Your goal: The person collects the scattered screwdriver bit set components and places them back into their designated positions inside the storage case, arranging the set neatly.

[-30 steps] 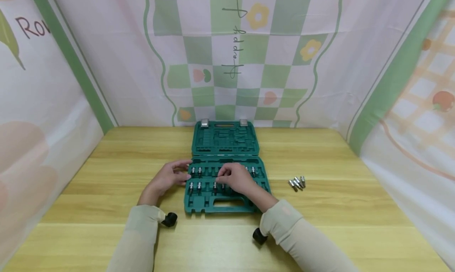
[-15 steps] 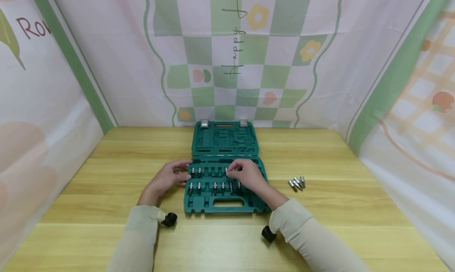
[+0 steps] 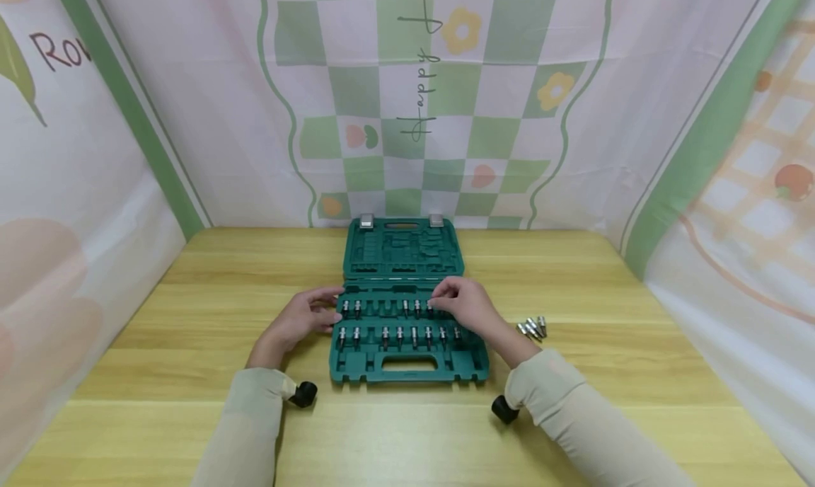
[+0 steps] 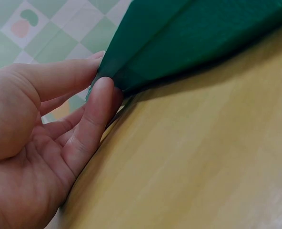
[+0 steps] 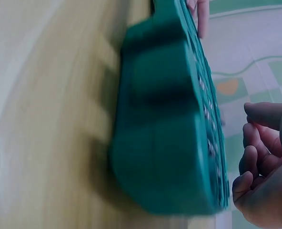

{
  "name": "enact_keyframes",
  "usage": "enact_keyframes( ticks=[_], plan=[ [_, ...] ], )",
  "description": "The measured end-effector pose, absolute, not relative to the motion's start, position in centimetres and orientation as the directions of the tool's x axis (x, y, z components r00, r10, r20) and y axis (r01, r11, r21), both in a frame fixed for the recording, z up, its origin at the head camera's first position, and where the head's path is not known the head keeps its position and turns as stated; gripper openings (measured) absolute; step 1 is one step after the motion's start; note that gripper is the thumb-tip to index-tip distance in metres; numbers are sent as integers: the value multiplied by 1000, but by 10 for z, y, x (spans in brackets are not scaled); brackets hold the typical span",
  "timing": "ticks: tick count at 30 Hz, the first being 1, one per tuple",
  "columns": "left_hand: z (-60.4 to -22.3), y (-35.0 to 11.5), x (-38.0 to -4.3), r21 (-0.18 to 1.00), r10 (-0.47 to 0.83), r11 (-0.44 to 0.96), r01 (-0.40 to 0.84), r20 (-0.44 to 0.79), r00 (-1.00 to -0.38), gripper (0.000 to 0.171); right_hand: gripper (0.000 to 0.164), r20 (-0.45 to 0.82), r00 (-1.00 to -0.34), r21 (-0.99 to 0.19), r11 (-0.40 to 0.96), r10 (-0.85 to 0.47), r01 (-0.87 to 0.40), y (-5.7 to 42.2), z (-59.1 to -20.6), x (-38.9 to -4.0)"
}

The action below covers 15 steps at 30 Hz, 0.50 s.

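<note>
A green tool case lies open on the wooden table, holding two rows of silver socket bits. My left hand rests against the case's left side. In the left wrist view, my left thumb and fingertips touch the green wall. Above the right part of the upper row is my right hand, fingertips beside a socket bit. Seen from the right wrist, the right hand has curled fingers and nothing visible between them. It hides the upper row's right end.
Several loose socket bits lie on the table right of the case, partly behind the right wrist. The raised lid stands near the printed cloth backdrop. Cloth walls bound both sides.
My right hand has moved rightward along the upper row, uncovering bits in both rows on its left side. My left hand and the case have not moved.
</note>
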<state>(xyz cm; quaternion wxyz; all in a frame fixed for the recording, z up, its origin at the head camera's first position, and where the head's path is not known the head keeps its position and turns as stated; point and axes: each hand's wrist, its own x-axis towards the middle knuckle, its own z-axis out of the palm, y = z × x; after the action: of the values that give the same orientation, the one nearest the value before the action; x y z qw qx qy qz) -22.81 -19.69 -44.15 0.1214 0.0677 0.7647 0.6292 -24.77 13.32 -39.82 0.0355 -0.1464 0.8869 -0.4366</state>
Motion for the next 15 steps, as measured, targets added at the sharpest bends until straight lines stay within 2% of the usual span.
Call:
enact_keyframes(
  ticks=[15],
  plan=[
    [-438,-196,-226,979,267,197,-47,-100,-958,54,8,63,-970,-769,608,-235,-197,171,-401,-257]
  ],
)
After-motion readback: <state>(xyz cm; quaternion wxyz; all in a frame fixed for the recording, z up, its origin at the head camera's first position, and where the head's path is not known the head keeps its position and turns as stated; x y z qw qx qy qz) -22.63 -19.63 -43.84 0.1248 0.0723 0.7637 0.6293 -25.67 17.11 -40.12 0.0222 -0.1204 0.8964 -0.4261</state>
